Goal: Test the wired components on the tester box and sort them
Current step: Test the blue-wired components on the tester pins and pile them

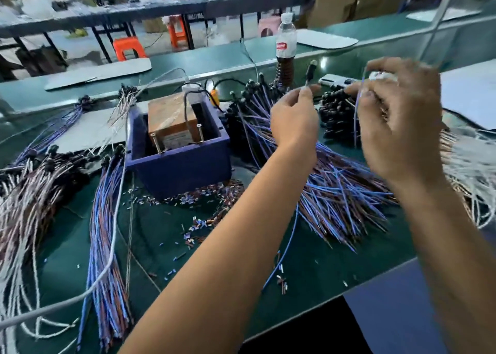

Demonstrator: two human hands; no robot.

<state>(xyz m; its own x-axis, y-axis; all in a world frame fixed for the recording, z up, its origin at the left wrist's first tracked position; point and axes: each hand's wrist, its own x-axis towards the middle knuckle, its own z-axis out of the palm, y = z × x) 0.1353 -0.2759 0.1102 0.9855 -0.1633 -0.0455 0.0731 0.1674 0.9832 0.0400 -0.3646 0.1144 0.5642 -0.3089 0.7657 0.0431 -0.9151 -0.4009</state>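
Your left hand [294, 117] pinches a black-tipped wired component [310, 72]; your right hand [400, 120], fingers curled, grips a thin blue wire [357, 112]. Both are raised above the green counter [308, 267], right of the blue tester box [178, 149].

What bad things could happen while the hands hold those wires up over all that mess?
1. The blue wire hanging from the right hand dangles over the pile of blue and brown wires; it might snag there.
2. The left hand pinches a small black-tipped component close to the drink bottle; a quick swing might tip the bottle.
3. A dropped piece could get lost among the cut wire bits.
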